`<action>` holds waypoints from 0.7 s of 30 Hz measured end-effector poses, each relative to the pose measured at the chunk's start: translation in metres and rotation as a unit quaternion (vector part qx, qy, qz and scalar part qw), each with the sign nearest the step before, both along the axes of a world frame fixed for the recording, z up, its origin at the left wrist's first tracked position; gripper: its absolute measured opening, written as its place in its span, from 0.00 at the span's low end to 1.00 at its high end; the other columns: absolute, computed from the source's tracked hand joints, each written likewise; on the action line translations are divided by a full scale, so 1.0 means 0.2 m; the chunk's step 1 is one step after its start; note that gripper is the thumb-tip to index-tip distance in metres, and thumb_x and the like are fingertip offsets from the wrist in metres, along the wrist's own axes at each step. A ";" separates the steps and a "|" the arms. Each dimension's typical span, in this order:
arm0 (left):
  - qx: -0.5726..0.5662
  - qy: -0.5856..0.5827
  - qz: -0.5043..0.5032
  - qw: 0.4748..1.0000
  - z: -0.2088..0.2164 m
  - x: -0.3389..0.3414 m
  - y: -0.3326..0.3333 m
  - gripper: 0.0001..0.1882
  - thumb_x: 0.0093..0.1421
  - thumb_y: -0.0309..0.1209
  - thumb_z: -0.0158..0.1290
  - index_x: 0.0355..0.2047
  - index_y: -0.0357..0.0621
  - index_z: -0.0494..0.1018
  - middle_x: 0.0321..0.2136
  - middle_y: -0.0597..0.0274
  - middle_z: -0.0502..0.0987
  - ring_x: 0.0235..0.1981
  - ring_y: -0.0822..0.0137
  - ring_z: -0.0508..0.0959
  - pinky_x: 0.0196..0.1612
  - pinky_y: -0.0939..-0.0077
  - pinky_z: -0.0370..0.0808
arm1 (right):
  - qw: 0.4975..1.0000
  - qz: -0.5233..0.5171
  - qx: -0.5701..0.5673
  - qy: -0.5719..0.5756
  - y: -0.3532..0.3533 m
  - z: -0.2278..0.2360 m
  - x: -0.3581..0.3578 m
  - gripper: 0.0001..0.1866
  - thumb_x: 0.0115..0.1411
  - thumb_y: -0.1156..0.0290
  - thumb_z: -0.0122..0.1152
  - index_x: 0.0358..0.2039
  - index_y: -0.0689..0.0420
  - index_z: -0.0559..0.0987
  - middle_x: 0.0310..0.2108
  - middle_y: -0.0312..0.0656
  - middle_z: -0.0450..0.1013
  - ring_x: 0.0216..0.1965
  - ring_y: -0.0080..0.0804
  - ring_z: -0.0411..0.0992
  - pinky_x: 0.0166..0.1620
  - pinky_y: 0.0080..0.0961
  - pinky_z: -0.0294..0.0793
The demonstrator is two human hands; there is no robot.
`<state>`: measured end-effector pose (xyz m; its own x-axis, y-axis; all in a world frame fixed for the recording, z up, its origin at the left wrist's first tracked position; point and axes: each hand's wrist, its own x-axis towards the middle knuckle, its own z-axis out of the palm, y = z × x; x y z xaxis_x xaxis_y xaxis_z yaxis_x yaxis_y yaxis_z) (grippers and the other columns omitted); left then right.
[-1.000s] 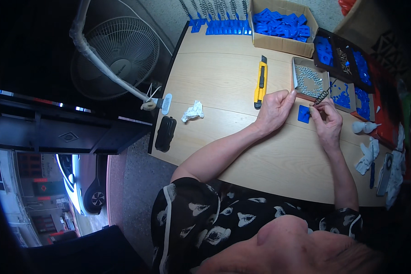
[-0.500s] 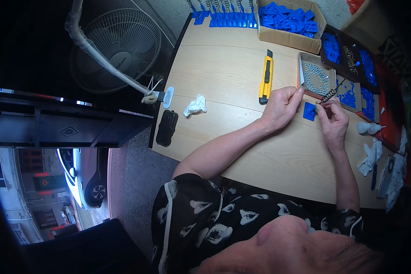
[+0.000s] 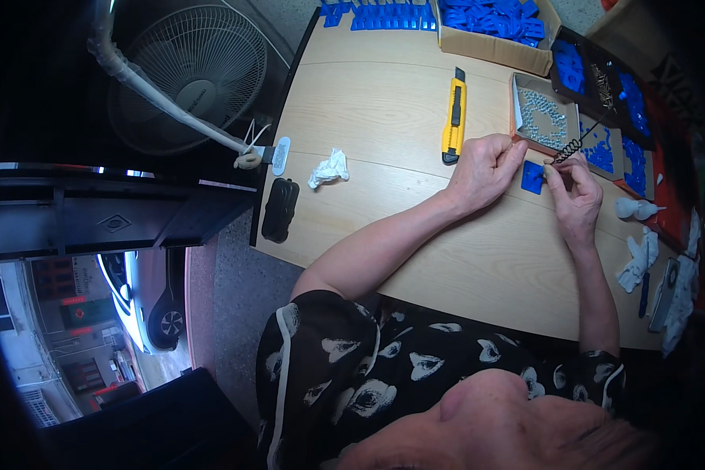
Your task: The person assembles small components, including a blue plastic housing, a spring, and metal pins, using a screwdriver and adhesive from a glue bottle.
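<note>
A flat blue plastic piece [image 3: 532,178] with a black coiled wire [image 3: 569,150] rising beside it is pinched between the thumb and fingers of my right hand [image 3: 577,202]. Just left of it, my left hand [image 3: 482,171] is closed, thumb pressed to the fingers. Whatever it may hold is hidden. Its fingertips are close to a shallow cardboard box [image 3: 516,117] of small silvery beads [image 3: 542,110]. Beyond the left hand lies a yellow utility knife [image 3: 453,121].
An open carton [image 3: 493,52] of blue plastic parts [image 3: 489,23] stands at the back, beside a row of blue pieces [image 3: 392,17]. Trays of small parts line the right side. Crumpled tissue [image 3: 329,168] and a black case [image 3: 280,210] lie left. A fan [image 3: 192,86] stands beyond the table.
The whole view has shifted slightly, so the table's far things sit higher. Both hands keep almost the same pose, and the blue piece with the coiled wire stays in my right hand.
</note>
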<state>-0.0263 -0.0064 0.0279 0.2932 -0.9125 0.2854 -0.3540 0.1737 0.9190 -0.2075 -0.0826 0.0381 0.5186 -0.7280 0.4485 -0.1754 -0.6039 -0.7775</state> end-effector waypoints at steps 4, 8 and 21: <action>-0.021 -0.002 0.017 1.000 -0.03 0.00 -0.01 0.27 0.69 0.40 0.51 0.15 0.37 0.63 0.10 0.65 0.60 0.15 0.75 0.60 0.19 0.71 0.60 | 1.000 0.008 -0.001 -0.004 -0.01 -0.01 0.01 0.05 0.58 0.80 0.64 0.29 0.66 0.76 0.28 0.38 0.71 0.34 0.25 0.71 0.48 0.24 0.68; -0.015 0.001 0.037 0.999 -0.04 0.01 -0.02 0.22 0.66 0.35 0.54 0.17 0.34 0.68 0.11 0.54 0.65 0.14 0.68 0.65 0.20 0.67 0.63 | 0.999 0.017 0.022 -0.025 -0.02 -0.02 0.03 0.05 0.57 0.81 0.65 0.29 0.68 0.76 0.30 0.39 0.72 0.35 0.24 0.71 0.40 0.19 0.71; -0.020 -0.026 -0.001 0.999 -0.08 0.03 -0.02 0.27 0.70 0.42 0.51 0.15 0.39 0.67 0.10 0.70 0.60 0.15 0.79 0.59 0.17 0.75 0.58 | 0.999 0.007 0.035 -0.008 -0.01 -0.05 0.01 0.05 0.58 0.80 0.66 0.29 0.67 0.78 0.31 0.38 0.73 0.36 0.22 0.70 0.46 0.20 0.68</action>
<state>-0.0197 -0.0097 0.0129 0.2751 -0.9008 0.3359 -0.4006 0.2102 0.8918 -0.2049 -0.0850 0.0289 0.5215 -0.7506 0.4056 -0.1543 -0.5505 -0.8204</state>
